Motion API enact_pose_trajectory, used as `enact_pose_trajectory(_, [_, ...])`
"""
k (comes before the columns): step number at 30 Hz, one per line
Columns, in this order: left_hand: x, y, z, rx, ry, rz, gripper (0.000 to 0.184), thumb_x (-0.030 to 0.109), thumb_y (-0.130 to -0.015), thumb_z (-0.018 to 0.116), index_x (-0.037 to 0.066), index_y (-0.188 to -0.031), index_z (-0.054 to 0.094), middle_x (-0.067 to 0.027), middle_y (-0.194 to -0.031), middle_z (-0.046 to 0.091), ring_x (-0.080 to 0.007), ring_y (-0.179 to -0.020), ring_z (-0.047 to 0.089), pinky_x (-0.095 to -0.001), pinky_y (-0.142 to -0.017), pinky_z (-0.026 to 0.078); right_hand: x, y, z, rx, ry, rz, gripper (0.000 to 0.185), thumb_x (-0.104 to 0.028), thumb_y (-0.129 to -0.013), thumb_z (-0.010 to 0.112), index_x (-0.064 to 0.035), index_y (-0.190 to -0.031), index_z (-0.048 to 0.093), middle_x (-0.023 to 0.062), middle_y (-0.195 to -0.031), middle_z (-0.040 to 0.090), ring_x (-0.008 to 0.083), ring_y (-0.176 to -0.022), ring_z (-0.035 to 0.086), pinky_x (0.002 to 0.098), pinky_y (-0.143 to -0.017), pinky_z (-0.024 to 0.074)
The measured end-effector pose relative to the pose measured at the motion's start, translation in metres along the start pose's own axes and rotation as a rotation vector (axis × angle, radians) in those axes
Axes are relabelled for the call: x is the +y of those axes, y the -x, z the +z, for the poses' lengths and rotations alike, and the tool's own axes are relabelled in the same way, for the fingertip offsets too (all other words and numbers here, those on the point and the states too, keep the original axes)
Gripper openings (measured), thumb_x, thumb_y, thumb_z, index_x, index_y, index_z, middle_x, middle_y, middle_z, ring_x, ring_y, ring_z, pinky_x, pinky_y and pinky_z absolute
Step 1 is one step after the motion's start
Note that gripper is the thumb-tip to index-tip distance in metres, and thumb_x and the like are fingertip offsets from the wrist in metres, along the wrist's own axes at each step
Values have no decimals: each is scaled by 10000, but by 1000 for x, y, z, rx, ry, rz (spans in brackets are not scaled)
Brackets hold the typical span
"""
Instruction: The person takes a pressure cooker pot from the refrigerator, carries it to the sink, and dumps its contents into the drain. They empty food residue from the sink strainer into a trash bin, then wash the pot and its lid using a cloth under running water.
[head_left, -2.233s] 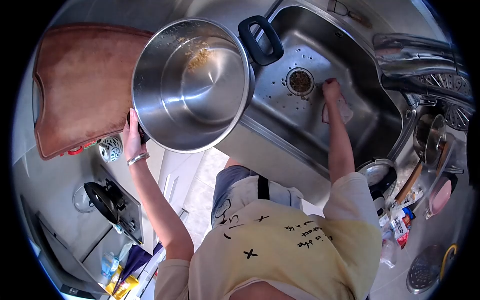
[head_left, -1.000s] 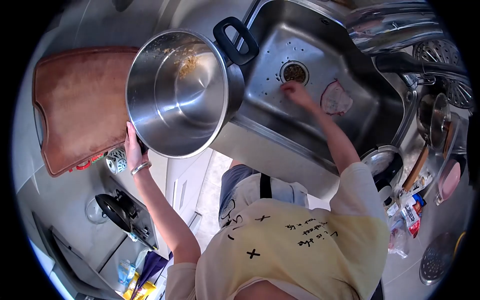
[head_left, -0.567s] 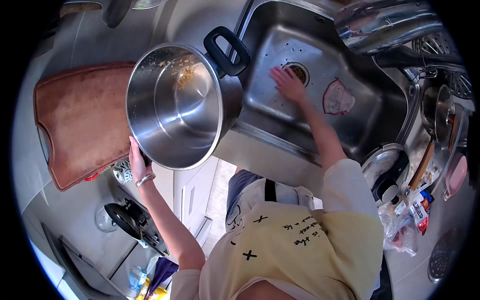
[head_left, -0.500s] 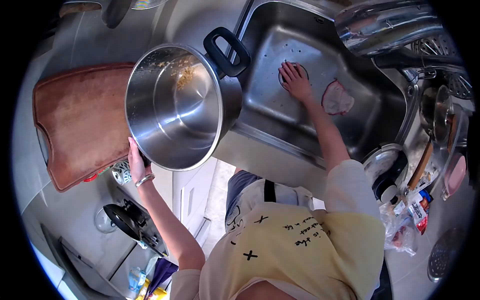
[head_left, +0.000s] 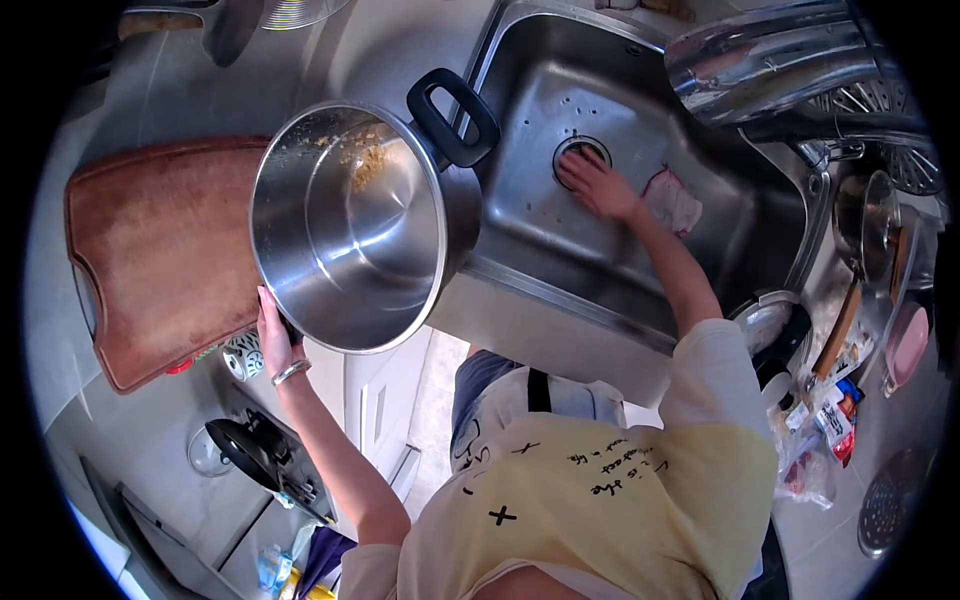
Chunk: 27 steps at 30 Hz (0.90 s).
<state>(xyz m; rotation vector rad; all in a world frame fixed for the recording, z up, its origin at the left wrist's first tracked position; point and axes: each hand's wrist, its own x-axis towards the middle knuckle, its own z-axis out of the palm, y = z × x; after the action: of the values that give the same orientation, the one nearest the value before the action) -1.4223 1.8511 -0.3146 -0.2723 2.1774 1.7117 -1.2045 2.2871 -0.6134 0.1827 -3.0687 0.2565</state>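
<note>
A large steel pot (head_left: pixel 350 240), tilted so that its inside shows, has yellowish bits stuck to its wall and bottom. My left hand (head_left: pixel 276 335) is closed around its lower black handle, mostly hidden by the fingers; the other black handle sticks out over the sink's edge. In the steel sink (head_left: pixel 560 90), my right hand (head_left: pixel 597 183) lies with fingers spread over the round drain (head_left: pixel 582 150), covering part of it. A pinkish, flat piece (head_left: pixel 672 203) rests on the sink floor just right of that hand, partly behind the wrist.
A brown cutting board (head_left: pixel 165 250) lies left of the pot, with a patterned cup (head_left: pixel 243 356) below it. The faucet (head_left: pixel 780 65) reaches over the sink's upper right. Pans, a pink dish (head_left: pixel 907 346) and plastic packets (head_left: pixel 836 420) stand at the right.
My right hand has let go of the pinkish piece and moved left to the drain, its fingers now spread. The pot has tilted and sits slightly lower in view, still in my left hand.
</note>
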Motion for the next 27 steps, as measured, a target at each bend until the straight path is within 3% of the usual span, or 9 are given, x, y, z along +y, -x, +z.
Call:
enact_pose_trajectory(4, [0, 1, -4, -10, -35, -19, 406, 359, -917, 430, 2, -1082, 533, -41, -1006, 584, -108, -889, 544, -252, -800, 442, 46, -41, 12, 88, -298, 597, 578, -281, -846, 475, -41, -1334, 278, 163, -1379, 272, 275, -1299, 219, 402, -1073, 154])
enact_pose_trajectory(6, [-1, 0, -5, 12, -50, -16, 417, 366, -914, 436, -2, -1089, 525, -42, -1013, 578, -108, -901, 538, -252, -808, 437, 58, -60, 16, 140, -520, 675, 584, -251, -849, 485, -27, -1338, 258, 185, -1382, 250, 308, -1300, 202, 402, -1077, 147])
enact_pose_trajectory(8, [3, 3, -2, 28, -32, -4, 427, 366, -904, 459, -8, -1103, 507, -44, -1031, 562, -110, -923, 525, -256, -825, 428, 48, -59, 3, 171, -812, 482, 599, -241, -840, 506, -18, -1336, 254, 200, -1382, 241, 326, -1297, 198, 397, -1074, 160])
enact_pose_trajectory(9, [1, 2, -4, 20, -25, 3, 427, 363, -903, 463, -10, -1107, 503, -44, -1035, 559, -111, -927, 522, -258, -829, 426, 47, -54, 17, 99, -452, 250, 609, -229, -835, 510, -20, -1340, 244, 189, -1379, 255, 319, -1296, 213, 391, -1070, 176])
enact_pose_trajectory(12, [-5, 0, -7, 23, -11, 9, 422, 353, -903, 467, -11, -1116, 491, -44, -1031, 557, -112, -922, 522, -265, -830, 429, 29, -29, 15, -34, -432, -134, 577, -241, -829, 529, -31, -1315, 300, 186, -1350, 315, 314, -1278, 267, 364, -1040, 248])
enact_pose_trajectory(15, [-3, 2, -7, 31, -17, -2, 421, 347, -906, 461, -10, -1127, 482, -48, -1039, 557, -118, -935, 524, -273, -827, 436, 41, -38, 12, -53, -591, 22, 571, -246, -828, 532, -39, -1311, 311, 165, -1366, 298, 316, -1293, 229, 379, -1056, 218])
enact_pose_trajectory(18, [-3, 4, -8, 16, 6, -7, 421, 344, -908, 460, -10, -1133, 479, -48, -1051, 554, -121, -946, 523, -275, -835, 432, 62, -75, 15, 193, -332, 217, 631, -240, -811, 546, -24, -1335, 269, 167, -1387, 257, 307, -1295, 227, 384, -1067, 194])
enact_pose_trajectory(21, [-3, 5, -7, 36, 2, -9, 433, 344, -906, 463, -16, -1147, 469, -51, -1075, 544, -120, -963, 515, -276, -846, 426, 65, -93, 23, 211, -296, 258, 632, -264, -817, 537, -21, -1334, 267, 171, -1380, 267, 317, -1286, 244, 388, -1064, 204])
enact_pose_trajectory(27, [0, 1, -10, 49, -37, -20, 467, 336, -900, 479, -20, -1198, 431, -57, -1132, 513, -128, -1019, 490, -275, -885, 401, 33, -67, 15, -78, -477, -356, 611, -346, -850, 484, 21, -1303, 298, 187, -1372, 278, 323, -1274, 265, 387, -1051, 234])
